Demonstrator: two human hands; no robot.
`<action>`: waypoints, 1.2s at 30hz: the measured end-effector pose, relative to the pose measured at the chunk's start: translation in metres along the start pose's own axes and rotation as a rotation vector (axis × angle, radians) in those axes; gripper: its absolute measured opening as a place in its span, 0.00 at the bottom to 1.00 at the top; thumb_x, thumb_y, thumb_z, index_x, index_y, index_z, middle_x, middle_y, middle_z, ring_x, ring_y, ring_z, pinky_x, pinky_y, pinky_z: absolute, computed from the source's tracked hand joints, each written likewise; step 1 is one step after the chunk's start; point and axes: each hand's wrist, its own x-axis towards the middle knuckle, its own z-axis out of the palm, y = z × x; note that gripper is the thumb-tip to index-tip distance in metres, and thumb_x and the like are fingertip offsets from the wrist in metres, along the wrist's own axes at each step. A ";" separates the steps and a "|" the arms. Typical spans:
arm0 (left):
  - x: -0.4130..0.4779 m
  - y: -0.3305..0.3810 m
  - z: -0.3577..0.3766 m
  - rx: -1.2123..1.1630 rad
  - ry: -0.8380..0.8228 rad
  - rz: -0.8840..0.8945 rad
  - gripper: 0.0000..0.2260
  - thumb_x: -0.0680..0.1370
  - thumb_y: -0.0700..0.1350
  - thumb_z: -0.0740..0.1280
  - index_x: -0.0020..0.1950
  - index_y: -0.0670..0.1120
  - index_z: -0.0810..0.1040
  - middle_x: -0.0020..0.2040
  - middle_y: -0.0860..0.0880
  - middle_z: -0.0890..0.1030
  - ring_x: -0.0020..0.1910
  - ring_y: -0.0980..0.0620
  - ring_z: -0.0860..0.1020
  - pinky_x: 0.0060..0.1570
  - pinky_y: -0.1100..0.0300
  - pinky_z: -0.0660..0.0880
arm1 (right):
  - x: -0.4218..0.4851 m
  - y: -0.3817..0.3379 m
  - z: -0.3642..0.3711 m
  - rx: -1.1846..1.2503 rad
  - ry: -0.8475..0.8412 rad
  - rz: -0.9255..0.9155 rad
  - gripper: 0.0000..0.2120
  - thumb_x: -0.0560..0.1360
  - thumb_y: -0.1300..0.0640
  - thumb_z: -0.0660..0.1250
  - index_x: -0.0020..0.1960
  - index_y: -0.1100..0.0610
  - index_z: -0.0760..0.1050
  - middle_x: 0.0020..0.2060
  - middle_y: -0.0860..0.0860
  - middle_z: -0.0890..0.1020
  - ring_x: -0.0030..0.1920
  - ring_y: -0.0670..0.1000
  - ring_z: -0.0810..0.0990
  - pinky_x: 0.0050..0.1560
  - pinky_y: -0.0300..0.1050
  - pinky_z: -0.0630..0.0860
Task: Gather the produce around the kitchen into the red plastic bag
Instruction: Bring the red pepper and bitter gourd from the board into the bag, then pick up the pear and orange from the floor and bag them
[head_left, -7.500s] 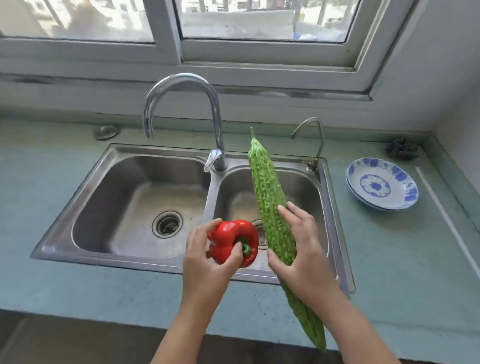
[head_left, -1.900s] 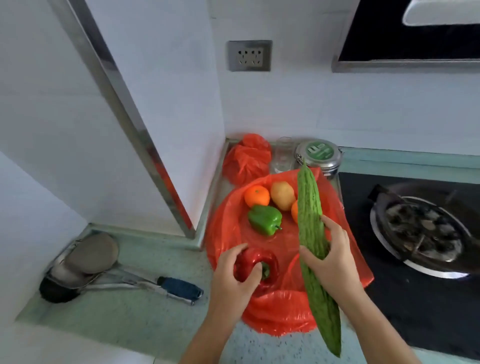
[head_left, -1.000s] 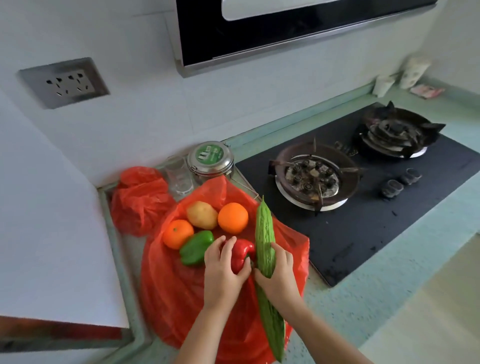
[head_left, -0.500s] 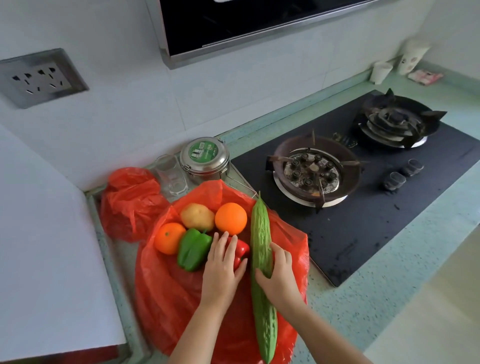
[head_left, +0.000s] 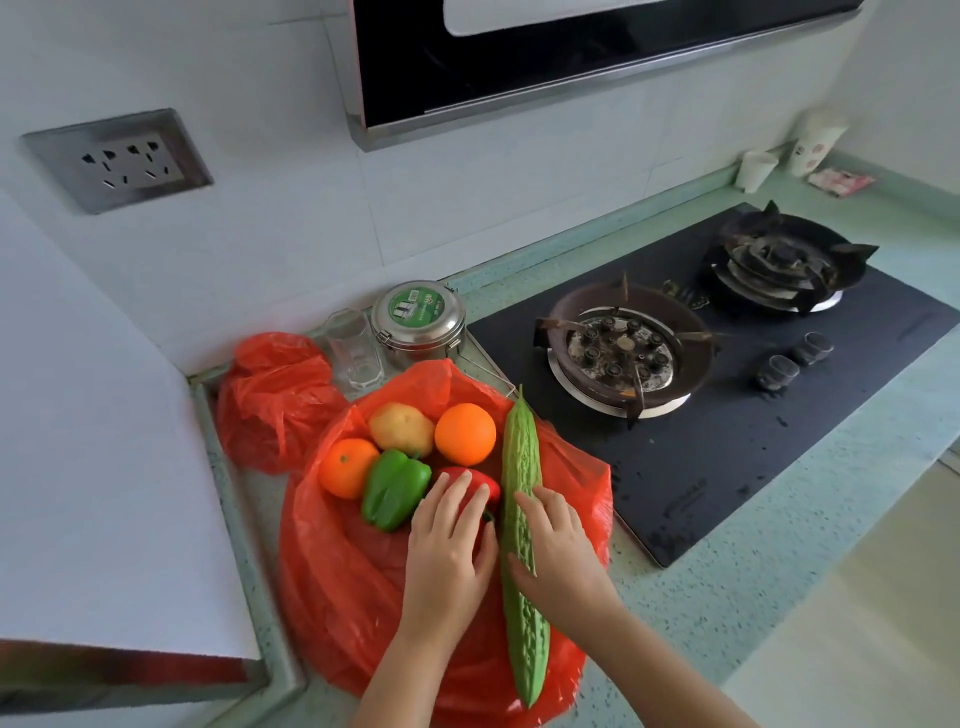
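The red plastic bag (head_left: 353, 597) lies spread on the counter with produce on it: two oranges (head_left: 465, 434) (head_left: 347, 467), a potato (head_left: 401, 428) and a green pepper (head_left: 392, 488). A red pepper (head_left: 480, 480) sits beside the green one, and my left hand (head_left: 449, 556) rests on it with fingers stretched flat. A long bitter gourd (head_left: 519, 452) lies along the bag's right side. My right hand (head_left: 558, 556) touches the gourd's right flank with relaxed fingers.
A second, crumpled red bag (head_left: 275, 395), a glass (head_left: 353, 356) and a steel tin (head_left: 418, 319) stand behind the produce. A black gas hob (head_left: 727, 415) with two burners lies to the right. A white panel (head_left: 104, 467) borders the left. Paper cups (head_left: 756, 169) stand far right.
Both hands carried the red pepper and the bitter gourd from the sink to the bag. Over the last second they lowered them onto it and the fingers loosened.
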 end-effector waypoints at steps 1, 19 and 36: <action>-0.001 0.004 -0.002 0.002 0.020 0.005 0.15 0.76 0.45 0.60 0.61 0.44 0.74 0.61 0.44 0.76 0.64 0.44 0.70 0.58 0.45 0.72 | -0.003 -0.001 -0.004 -0.051 0.020 -0.027 0.30 0.73 0.55 0.65 0.72 0.55 0.56 0.70 0.55 0.60 0.70 0.56 0.57 0.69 0.49 0.59; -0.029 0.101 0.027 -0.292 -0.146 0.224 0.15 0.75 0.46 0.61 0.60 0.42 0.75 0.60 0.44 0.77 0.64 0.47 0.69 0.64 0.54 0.65 | -0.110 0.042 -0.040 -0.223 0.472 0.184 0.25 0.67 0.54 0.67 0.62 0.58 0.68 0.57 0.58 0.77 0.56 0.60 0.75 0.54 0.61 0.74; -0.048 0.279 0.117 -0.425 -0.447 0.585 0.16 0.75 0.47 0.58 0.60 0.44 0.74 0.59 0.45 0.78 0.63 0.46 0.70 0.65 0.59 0.58 | -0.258 0.162 -0.105 -0.230 0.781 0.717 0.23 0.64 0.61 0.73 0.57 0.61 0.72 0.55 0.62 0.78 0.53 0.64 0.77 0.54 0.65 0.72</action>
